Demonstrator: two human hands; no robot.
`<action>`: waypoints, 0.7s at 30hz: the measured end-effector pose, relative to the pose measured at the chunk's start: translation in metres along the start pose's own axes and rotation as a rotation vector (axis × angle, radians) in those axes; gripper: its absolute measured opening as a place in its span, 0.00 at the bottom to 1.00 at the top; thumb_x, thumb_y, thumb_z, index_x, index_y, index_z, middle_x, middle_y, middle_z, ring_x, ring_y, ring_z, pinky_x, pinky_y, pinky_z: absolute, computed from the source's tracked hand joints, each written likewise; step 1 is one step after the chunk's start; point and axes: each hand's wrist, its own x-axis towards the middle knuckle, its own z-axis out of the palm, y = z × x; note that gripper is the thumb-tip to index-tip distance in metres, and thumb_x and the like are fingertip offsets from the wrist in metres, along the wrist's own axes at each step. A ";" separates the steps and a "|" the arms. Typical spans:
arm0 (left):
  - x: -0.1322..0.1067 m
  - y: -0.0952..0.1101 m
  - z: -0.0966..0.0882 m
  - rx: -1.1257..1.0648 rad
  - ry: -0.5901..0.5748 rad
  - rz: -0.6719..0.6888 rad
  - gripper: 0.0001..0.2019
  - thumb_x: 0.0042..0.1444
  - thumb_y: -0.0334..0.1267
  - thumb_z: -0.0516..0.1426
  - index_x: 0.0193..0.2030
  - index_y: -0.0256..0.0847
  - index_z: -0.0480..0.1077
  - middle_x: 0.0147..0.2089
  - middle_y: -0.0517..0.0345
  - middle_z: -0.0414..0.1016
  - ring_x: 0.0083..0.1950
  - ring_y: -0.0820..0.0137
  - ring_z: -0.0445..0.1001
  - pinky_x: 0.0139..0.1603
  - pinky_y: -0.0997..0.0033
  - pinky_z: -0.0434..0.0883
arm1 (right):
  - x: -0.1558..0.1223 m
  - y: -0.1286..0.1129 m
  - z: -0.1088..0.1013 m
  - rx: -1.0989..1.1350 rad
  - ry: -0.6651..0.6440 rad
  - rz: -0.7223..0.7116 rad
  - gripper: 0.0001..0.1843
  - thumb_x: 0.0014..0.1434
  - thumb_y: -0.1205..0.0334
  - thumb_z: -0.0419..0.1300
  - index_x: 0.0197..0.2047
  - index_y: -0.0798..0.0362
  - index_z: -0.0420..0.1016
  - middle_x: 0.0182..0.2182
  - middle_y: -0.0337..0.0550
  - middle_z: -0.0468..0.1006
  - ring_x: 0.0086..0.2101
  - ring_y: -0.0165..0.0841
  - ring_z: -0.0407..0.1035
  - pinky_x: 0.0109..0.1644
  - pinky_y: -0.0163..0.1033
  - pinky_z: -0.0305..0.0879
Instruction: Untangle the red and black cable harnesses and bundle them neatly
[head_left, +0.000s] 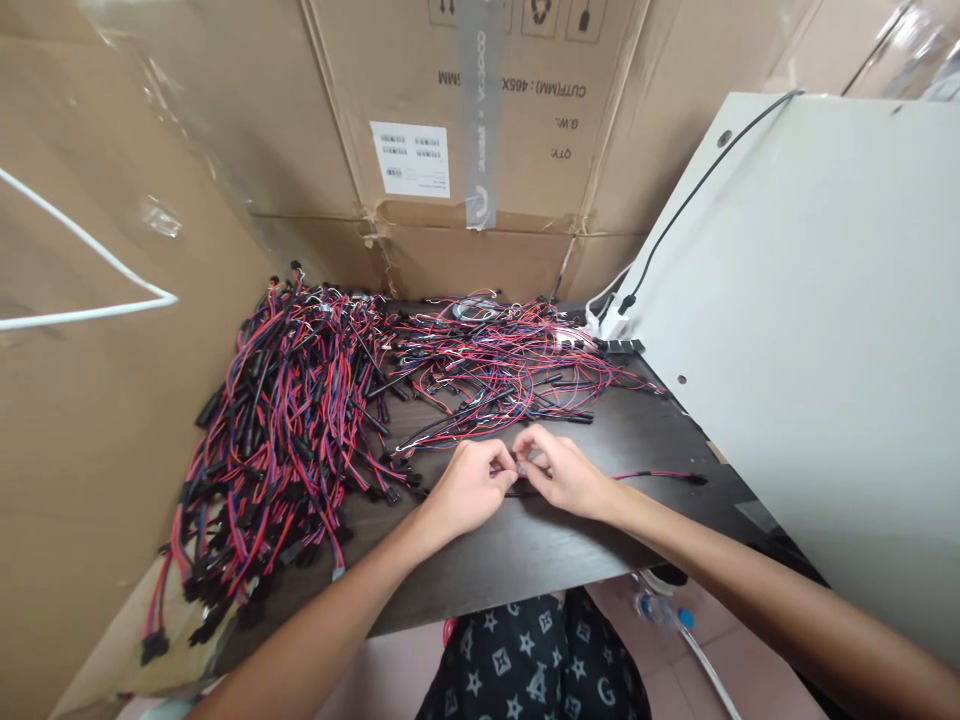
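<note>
My left hand (471, 487) and my right hand (562, 470) meet over the dark tabletop (570, 545), fingers pinched together on a small connector between them. A red and black wire (660, 475) trails to the right from my right hand and ends in a black plug. A large heap of thick red, blue and black cables with black connectors (277, 440) lies to the left of my hands. A looser tangle of thin red and black wires (502, 365) lies just beyond them.
Cardboard boxes (465, 120) wall in the back and left. A white panel (810, 330) with a black cord stands at the right. A white power strip (611, 320) sits at the back right. A plastic bottle (664, 610) lies below the table edge.
</note>
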 end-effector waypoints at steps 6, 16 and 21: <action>0.000 0.005 0.000 0.031 0.017 -0.012 0.07 0.48 0.25 0.55 0.23 0.37 0.68 0.22 0.62 0.70 0.24 0.74 0.65 0.28 0.74 0.59 | -0.001 0.000 0.002 0.085 0.009 0.079 0.07 0.56 0.68 0.50 0.38 0.51 0.55 0.25 0.31 0.62 0.16 0.21 0.54 0.20 0.28 0.47; 0.001 0.006 0.000 -0.045 -0.061 -0.098 0.06 0.47 0.25 0.54 0.31 0.38 0.66 0.18 0.67 0.67 0.21 0.75 0.64 0.27 0.75 0.60 | -0.001 0.004 0.004 0.075 0.006 0.091 0.09 0.55 0.70 0.50 0.39 0.51 0.56 0.23 0.29 0.63 0.15 0.20 0.53 0.20 0.27 0.46; 0.003 0.011 -0.002 0.020 -0.077 -0.121 0.06 0.45 0.24 0.53 0.26 0.36 0.68 0.18 0.66 0.64 0.21 0.75 0.63 0.26 0.75 0.58 | 0.000 0.002 0.003 0.077 0.008 0.065 0.12 0.53 0.72 0.50 0.40 0.51 0.56 0.27 0.32 0.67 0.17 0.20 0.57 0.21 0.27 0.48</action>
